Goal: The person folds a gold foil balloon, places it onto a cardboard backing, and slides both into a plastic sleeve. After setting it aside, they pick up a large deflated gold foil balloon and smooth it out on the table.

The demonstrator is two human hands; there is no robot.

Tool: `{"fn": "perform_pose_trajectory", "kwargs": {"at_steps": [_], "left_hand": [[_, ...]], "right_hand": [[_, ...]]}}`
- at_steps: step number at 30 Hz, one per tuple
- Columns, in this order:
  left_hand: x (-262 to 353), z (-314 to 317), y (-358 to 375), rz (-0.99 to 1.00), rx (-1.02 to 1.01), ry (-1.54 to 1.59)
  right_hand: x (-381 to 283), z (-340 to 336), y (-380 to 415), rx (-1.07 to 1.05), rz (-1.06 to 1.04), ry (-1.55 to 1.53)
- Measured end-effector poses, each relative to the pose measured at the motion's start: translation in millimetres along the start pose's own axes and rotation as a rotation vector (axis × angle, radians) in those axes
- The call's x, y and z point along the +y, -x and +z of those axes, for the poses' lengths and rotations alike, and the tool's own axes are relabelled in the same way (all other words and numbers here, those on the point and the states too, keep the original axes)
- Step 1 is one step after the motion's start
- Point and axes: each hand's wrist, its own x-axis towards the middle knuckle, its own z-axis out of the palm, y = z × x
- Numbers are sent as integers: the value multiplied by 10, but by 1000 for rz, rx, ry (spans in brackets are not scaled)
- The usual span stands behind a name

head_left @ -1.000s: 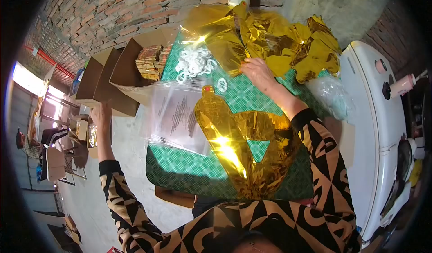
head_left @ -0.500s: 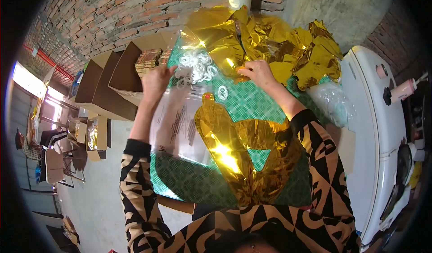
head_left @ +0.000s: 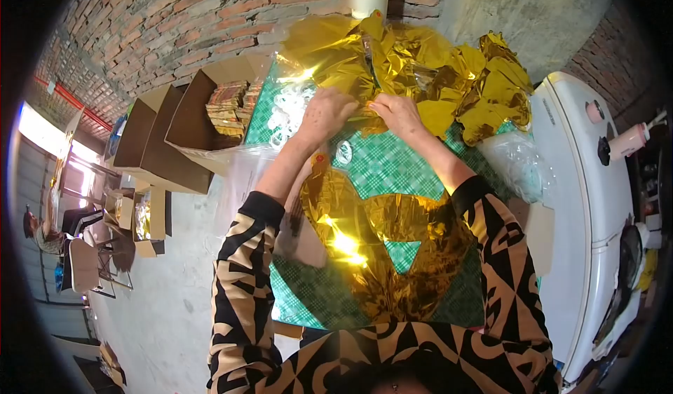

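My left hand [head_left: 328, 116] is closed, its fingertips meeting those of my right hand at the near edge of the gold foil pile. My right hand [head_left: 399, 116] pinches a small orange-gold bit, apparently part of the gold foil; what the left fingers hold is hidden. Crumpled gold foil balloons [head_left: 484, 78] are heaped behind the hands. Nearer my body, a flat gold foil balloon [head_left: 413, 215] with a triangular opening is spread on the green patterned tabletop [head_left: 382, 162]. White ribbon coils [head_left: 284, 113] lie left of my left hand, and one single coil [head_left: 343, 152] sits below it.
At left, an open cardboard box [head_left: 193, 124] holds stacked printed packets. Clear plastic bags [head_left: 242, 177] hang over the table's left edge. Another clear bag [head_left: 515, 162] lies right, beside a white appliance [head_left: 578, 205]. A person [head_left: 49, 236] is at far left near a chair [head_left: 84, 264].
My left hand has moved right from the ribbon coils to meet my right hand, which has barely moved. The clear bags on the left have shifted leftward, over the table edge.
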Motion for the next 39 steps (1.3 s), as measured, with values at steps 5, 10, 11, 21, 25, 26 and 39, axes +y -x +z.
{"fn": "perform_pose_trajectory", "kwargs": {"at_steps": [5, 10, 11, 21, 25, 26, 39], "left_hand": [[-28, 202, -143, -62, 5, 46], [60, 166, -242, -387, -51, 242], [58, 147, -269, -449, -69, 297], [-117, 159, -319, -645, -45, 662], [-98, 127, -359, -701, -70, 679], [-88, 116, -346, -690, -67, 710], [-145, -10, -313, -646, -5, 947]], "right_hand": [[-61, 16, -30, -11, 34, -81], [-100, -41, -58, 42, 69, -82], [-80, -33, -53, 57, 95, -130], [-72, -128, 162, 155, -193, 98], [-127, -124, 222, 104, -147, 273], [-118, -97, 216, 114, -127, 293], [25, -30, 36, 272, -141, 14]]}}
